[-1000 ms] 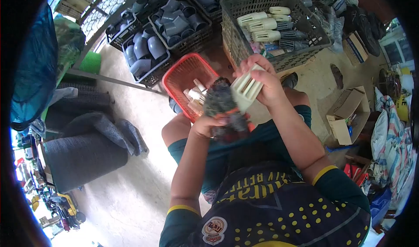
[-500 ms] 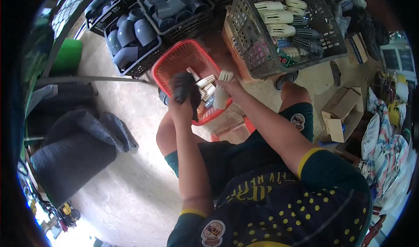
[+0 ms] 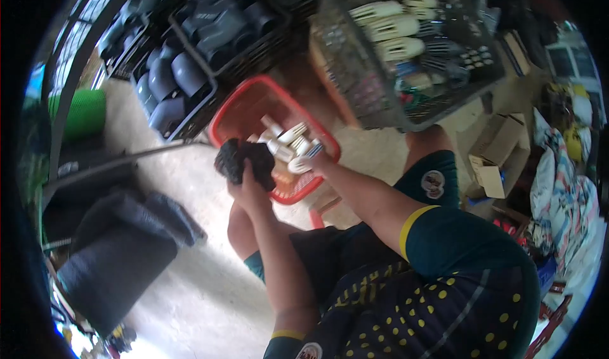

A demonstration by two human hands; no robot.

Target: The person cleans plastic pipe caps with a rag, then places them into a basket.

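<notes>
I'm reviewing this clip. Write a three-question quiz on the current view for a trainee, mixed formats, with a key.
1. Which hand holds the dark bundle?
2. True or false: the red basket is empty.
3. Where does the open cardboard box sit?
A) Inside the red basket
B) On the person's left
C) On the person's right

Key: 1. The left hand. 2. False; white slotted pieces lie in it. 3. C.
</notes>
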